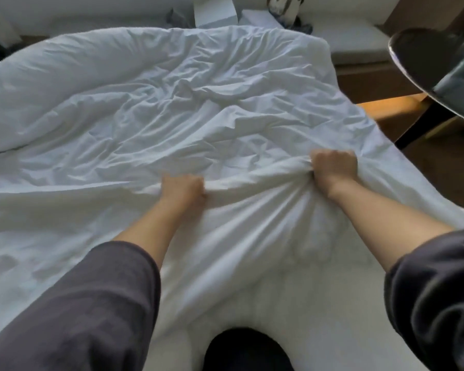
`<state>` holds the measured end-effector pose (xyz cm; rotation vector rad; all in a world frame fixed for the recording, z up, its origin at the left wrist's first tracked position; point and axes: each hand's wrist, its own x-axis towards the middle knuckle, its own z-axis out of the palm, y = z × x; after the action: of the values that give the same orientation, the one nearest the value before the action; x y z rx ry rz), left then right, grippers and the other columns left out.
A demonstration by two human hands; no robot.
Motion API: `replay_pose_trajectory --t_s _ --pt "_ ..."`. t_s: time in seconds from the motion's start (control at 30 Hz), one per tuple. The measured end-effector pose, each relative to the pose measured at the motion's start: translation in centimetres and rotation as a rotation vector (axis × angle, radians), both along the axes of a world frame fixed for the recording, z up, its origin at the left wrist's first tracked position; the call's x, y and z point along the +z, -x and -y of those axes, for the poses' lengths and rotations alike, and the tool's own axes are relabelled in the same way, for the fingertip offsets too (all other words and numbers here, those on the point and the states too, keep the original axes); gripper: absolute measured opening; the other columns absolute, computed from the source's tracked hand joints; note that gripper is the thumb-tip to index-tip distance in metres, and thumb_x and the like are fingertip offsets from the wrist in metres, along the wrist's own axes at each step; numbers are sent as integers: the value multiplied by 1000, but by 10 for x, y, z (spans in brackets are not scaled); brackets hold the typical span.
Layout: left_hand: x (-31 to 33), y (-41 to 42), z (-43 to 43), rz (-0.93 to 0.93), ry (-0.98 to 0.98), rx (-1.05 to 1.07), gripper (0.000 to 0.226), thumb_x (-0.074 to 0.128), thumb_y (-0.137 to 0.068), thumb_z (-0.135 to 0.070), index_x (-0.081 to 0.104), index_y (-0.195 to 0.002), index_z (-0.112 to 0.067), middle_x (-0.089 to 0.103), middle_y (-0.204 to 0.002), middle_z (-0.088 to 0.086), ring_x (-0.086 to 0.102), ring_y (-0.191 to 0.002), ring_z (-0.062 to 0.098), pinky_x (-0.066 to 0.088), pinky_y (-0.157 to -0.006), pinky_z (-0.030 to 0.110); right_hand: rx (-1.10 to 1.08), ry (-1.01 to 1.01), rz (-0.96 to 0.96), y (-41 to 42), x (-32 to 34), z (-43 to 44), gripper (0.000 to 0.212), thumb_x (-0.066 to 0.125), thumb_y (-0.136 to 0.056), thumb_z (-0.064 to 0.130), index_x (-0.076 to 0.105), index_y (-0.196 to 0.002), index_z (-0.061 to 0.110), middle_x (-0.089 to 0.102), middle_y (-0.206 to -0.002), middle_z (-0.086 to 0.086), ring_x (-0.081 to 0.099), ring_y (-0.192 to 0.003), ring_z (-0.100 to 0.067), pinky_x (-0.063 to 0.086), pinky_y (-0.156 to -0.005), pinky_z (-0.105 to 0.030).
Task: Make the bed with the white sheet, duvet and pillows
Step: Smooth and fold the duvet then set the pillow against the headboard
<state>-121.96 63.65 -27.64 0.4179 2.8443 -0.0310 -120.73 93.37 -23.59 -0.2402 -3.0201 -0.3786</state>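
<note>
A crumpled white duvet [172, 103] covers most of the bed, bunched thick along the far and left sides. My left hand [182, 187] grips a fold of its near edge in a fist. My right hand [334, 170] clutches a gathered bunch of the same edge a little further right and higher. Fabric stretches in taut creases from both fists toward me. White bedding [319, 317], sheet or mattress I cannot tell which, shows below the duvet near my body. No pillow is clearly visible.
A dark round table [437, 65] with a thin leg stands close to the bed's right side over brown floor [439, 162]. A long white bench or sofa [346, 36] runs behind the bed with a white box [214, 12] and dark items on it.
</note>
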Motion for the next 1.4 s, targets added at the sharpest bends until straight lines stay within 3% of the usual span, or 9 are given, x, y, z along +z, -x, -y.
replay_pose_trajectory --t_s 0.1,0.17,0.27,0.57,0.73,0.87,1.1,1.3,1.4 --pt "20 53 19 -438 -166 284 19 48 -93 -20 56 -106 -9 63 -106 24 58 -100 39 36 -91 43 181 87 -385 81 19 14 31 36 -81 6 66 -72 4 64 -67 -21 62 -62 -36 46 -80 -52" --pt "24 84 36 -612 -232 452 20 44 -94 -14 52 -110 -4 56 -109 29 52 -104 42 31 -96 52 185 134 -416 128 23 30 33 34 -84 10 66 -94 5 65 -91 -23 62 -85 -38 39 -89 -54" --pt "-6 99 40 -443 -216 530 43 39 -95 -19 38 -137 -8 32 -145 25 25 -137 39 8 -110 66 0 231 -63 150 -23 45 57 40 -93 31 31 -149 21 20 -158 -15 17 -145 -38 5 -109 -68" --pt "-111 92 26 -145 -1 428 71 26 -88 -42 22 -152 -13 21 -157 20 8 -146 38 -8 -111 62 -95 291 265 141 -142 30 75 27 -94 52 -13 -154 31 -19 -162 -3 -15 -148 -32 -4 -109 -70" --pt "-87 79 15 -26 -62 461 66 32 -96 -31 10 -155 -12 5 -161 17 0 -149 31 -3 -116 57 -71 323 342 124 -131 29 71 26 -98 45 -10 -155 26 -14 -163 -4 -13 -149 -29 -3 -113 -64" --pt "-59 22 16 22 -210 249 71 22 -85 -44 38 -144 -8 34 -150 19 30 -139 35 25 -110 58 70 390 397 70 -112 31 63 29 -100 40 4 -156 24 -2 -164 -6 -2 -151 -23 2 -119 -52" --pt "-22 -105 52 115 -275 88 83 7 -79 -57 35 -149 -21 27 -158 0 23 -146 17 15 -118 39 296 435 447 -60 -83 19 78 14 -83 58 16 -155 29 9 -164 -4 9 -151 -23 4 -119 -44" --pt "-25 -180 68 -74 -66 -82 83 65 -73 -51 37 -143 -16 41 -149 13 43 -135 36 36 -104 57 397 76 424 -122 -92 6 109 78 -60 46 28 -153 22 30 -156 -19 33 -140 -43 24 -111 -61" --pt "-34 -207 63 -95 64 -94 106 85 -51 -20 37 -145 -14 38 -150 19 39 -134 44 34 -99 66 338 30 319 -111 -91 18 84 76 -65 18 47 -143 12 53 -137 -22 55 -121 -43 37 -99 -65"
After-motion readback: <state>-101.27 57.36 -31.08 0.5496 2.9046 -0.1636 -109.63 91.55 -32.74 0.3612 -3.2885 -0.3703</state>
